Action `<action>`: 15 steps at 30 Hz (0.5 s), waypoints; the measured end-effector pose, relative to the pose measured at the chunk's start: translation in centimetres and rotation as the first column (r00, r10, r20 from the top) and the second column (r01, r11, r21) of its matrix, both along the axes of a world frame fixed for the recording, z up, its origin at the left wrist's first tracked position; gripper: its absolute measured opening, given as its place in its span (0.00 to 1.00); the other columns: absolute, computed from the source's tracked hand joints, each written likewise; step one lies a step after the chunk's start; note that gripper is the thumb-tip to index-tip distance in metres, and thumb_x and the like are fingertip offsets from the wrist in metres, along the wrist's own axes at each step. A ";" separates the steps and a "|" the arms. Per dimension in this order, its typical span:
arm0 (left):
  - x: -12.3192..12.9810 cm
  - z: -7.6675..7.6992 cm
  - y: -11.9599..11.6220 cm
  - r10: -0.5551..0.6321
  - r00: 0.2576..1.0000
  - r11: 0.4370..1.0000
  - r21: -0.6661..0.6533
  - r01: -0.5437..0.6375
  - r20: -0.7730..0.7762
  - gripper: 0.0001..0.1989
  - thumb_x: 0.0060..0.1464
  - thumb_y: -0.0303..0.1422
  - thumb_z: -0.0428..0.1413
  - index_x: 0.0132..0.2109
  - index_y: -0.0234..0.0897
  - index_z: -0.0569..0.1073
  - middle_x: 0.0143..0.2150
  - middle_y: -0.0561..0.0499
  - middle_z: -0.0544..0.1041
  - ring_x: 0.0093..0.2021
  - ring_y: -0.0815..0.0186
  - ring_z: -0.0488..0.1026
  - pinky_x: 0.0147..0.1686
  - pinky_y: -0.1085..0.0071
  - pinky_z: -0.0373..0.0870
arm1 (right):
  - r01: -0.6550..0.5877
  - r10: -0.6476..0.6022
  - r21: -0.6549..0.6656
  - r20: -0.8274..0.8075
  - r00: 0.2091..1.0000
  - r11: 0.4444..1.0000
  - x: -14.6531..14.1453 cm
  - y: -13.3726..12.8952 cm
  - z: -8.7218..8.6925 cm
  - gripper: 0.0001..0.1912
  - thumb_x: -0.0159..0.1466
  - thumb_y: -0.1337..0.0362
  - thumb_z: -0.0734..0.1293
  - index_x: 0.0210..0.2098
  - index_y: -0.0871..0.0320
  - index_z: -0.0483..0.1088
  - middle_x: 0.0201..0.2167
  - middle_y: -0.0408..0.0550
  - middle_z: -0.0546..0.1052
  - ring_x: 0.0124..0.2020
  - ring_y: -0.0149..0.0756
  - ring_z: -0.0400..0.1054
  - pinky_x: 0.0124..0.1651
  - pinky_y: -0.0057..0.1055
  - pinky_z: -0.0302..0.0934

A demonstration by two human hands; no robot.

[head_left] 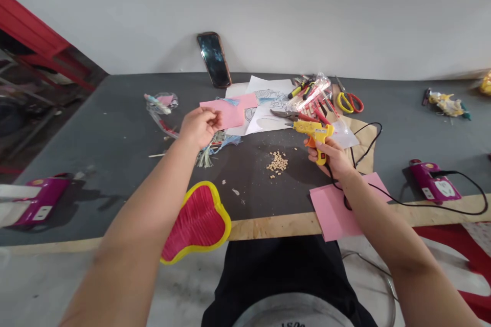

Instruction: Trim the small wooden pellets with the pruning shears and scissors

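My right hand point(333, 156) is wrapped round the grip of a yellow hot glue gun point(312, 130) with an orange trigger, its nozzle pointing left. My left hand point(200, 126) is closed in a pinch over the edge of some pink paper point(230, 112); what is between its fingertips, if anything, is too small to make out. Blue and pale tassels point(209, 156) lie just below that hand. Between my hands sits a small heap of short wooden pieces point(276, 162). A red shape with a yellow rim point(199, 217) lies at the front edge, partly behind my left forearm.
A phone point(214, 59) leans on the wall. Pliers point(286, 114), scissors point(350, 102) and printed sheets point(270, 121) lie at the back. Pink sheets point(333, 209) overhang the front edge. The black cord runs under my right arm to a purple power socket point(435, 181).
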State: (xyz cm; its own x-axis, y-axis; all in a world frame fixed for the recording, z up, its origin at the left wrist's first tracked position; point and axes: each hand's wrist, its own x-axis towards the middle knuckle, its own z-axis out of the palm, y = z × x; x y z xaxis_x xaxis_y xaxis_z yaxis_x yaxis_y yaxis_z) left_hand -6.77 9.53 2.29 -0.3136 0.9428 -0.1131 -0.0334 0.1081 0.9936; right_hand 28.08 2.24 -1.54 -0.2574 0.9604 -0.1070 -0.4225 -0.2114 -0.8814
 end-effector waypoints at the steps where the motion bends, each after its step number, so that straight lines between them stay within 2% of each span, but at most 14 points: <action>1: 0.0 -0.1 0.1 -0.018 0.999 1.000 -0.015 0.017 -0.035 0.06 0.42 0.24 0.54 0.28 0.38 0.64 0.24 0.54 0.70 0.24 0.71 0.66 0.29 0.73 0.67 | -0.002 0.002 -0.001 0.002 1.000 1.000 0.0 0.0 0.0 0.14 0.56 0.57 0.77 0.38 0.54 0.73 0.41 0.48 0.77 0.28 0.28 0.59 0.27 0.29 0.59; 4: 0.3 -0.5 0.4 -0.079 0.987 0.996 -0.057 0.072 -0.141 0.06 0.43 0.26 0.57 0.25 0.38 0.66 0.22 0.55 0.66 0.21 0.71 0.60 0.25 0.72 0.60 | -0.006 0.006 -0.010 0.020 1.000 1.000 -0.1 -0.1 0.1 0.15 0.56 0.56 0.77 0.38 0.54 0.73 0.42 0.49 0.77 0.28 0.29 0.59 0.27 0.30 0.59; 6: 0.6 -0.9 0.5 -0.124 0.932 0.992 -0.073 0.105 -0.341 0.07 0.41 0.26 0.60 0.24 0.38 0.69 0.22 0.54 0.68 0.25 0.66 0.65 0.28 0.70 0.61 | -0.004 0.004 -0.016 0.031 1.000 1.000 -0.2 -0.1 0.3 0.15 0.55 0.56 0.77 0.38 0.54 0.73 0.42 0.49 0.77 0.28 0.30 0.59 0.27 0.30 0.59; 7: 0.8 -1.1 0.6 -0.149 0.858 0.989 -0.079 0.127 -0.491 0.07 0.39 0.25 0.62 0.24 0.39 0.70 0.23 0.53 0.71 0.28 0.62 0.69 0.31 0.69 0.63 | -0.001 0.002 -0.019 0.034 0.999 1.000 -0.3 -0.1 0.4 0.15 0.55 0.56 0.77 0.37 0.54 0.73 0.41 0.49 0.77 0.28 0.30 0.59 0.27 0.30 0.58; 9: 1.1 -1.6 0.9 -0.194 0.616 0.977 -0.094 0.192 -0.763 0.09 0.39 0.25 0.63 0.25 0.41 0.70 0.26 0.50 0.74 0.36 0.54 0.75 0.38 0.66 0.67 | 0.002 -0.001 -0.026 0.036 0.999 1.000 -0.4 -0.2 0.5 0.15 0.55 0.56 0.78 0.37 0.54 0.73 0.40 0.49 0.78 0.28 0.29 0.59 0.27 0.30 0.58; 10: 1.3 -1.8 1.1 -0.210 0.499 0.968 -0.106 0.229 -0.841 0.09 0.40 0.26 0.63 0.24 0.41 0.69 0.27 0.49 0.75 0.39 0.51 0.76 0.41 0.64 0.67 | 0.002 -0.001 -0.029 0.033 0.999 1.000 -0.4 -0.2 0.6 0.15 0.55 0.56 0.78 0.37 0.54 0.73 0.40 0.49 0.78 0.28 0.29 0.59 0.27 0.29 0.58; 11: 1.5 -2.0 1.3 -0.223 0.420 0.958 -0.118 0.261 -0.880 0.10 0.43 0.27 0.62 0.24 0.42 0.68 0.27 0.47 0.76 0.41 0.50 0.76 0.43 0.63 0.67 | 0.001 0.000 -0.030 0.028 1.000 1.000 -0.4 -0.2 0.6 0.16 0.54 0.56 0.78 0.37 0.54 0.73 0.40 0.49 0.78 0.28 0.29 0.59 0.27 0.29 0.58; 13: 1.8 -2.3 1.7 -0.233 0.342 0.948 -0.134 0.289 -0.910 0.12 0.48 0.29 0.60 0.23 0.41 0.65 0.27 0.46 0.76 0.41 0.48 0.77 0.45 0.61 0.67 | -0.002 0.003 -0.028 0.023 1.000 1.000 -0.3 -0.1 0.6 0.16 0.54 0.56 0.78 0.37 0.54 0.73 0.40 0.49 0.77 0.28 0.29 0.59 0.27 0.29 0.58; 15: 2.0 -2.4 2.1 -0.225 0.331 0.952 -0.133 0.277 -0.917 0.15 0.52 0.29 0.57 0.21 0.41 0.62 0.25 0.45 0.74 0.42 0.47 0.77 0.45 0.60 0.66 | 0.000 0.001 -0.023 0.024 1.000 1.000 -0.2 -0.1 0.4 0.15 0.55 0.56 0.77 0.38 0.54 0.73 0.41 0.49 0.77 0.28 0.29 0.59 0.27 0.30 0.58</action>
